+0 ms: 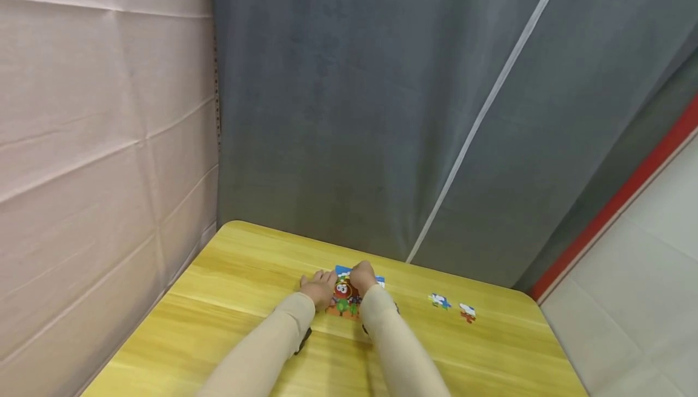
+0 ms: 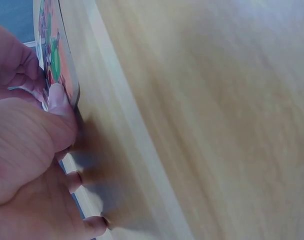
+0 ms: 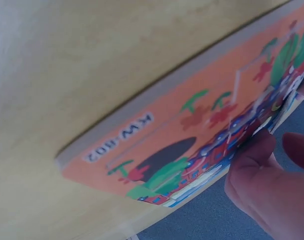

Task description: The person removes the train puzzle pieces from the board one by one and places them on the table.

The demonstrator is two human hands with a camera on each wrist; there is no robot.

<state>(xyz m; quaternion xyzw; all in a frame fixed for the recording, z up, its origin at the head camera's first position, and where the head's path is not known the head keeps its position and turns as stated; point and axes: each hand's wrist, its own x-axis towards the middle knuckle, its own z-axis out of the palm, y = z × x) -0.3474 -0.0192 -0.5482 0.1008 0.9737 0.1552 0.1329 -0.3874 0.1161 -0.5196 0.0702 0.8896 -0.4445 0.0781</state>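
A colourful cartoon jigsaw puzzle (image 1: 343,306) lies on the wooden table, its orange border marked KW-802 in the right wrist view. My left hand (image 1: 320,288) rests at the puzzle's left side; in the left wrist view its thumb (image 2: 59,102) presses the puzzle's edge while the other fingers reach down to the tabletop. Over the upper part of the puzzle, my right hand (image 1: 364,277) has its fingers curled. Its thumb and fingers pinch a small puzzle piece (image 3: 278,119) at the picture, mostly hidden by the hand.
Two loose puzzle pieces lie to the right on the table (image 1: 262,263): a blue and white one (image 1: 439,300) and a white and brown one (image 1: 467,313). A grey curtain (image 1: 327,112) hangs behind the table, and a pale cloth wall (image 1: 109,173) stands on the left.
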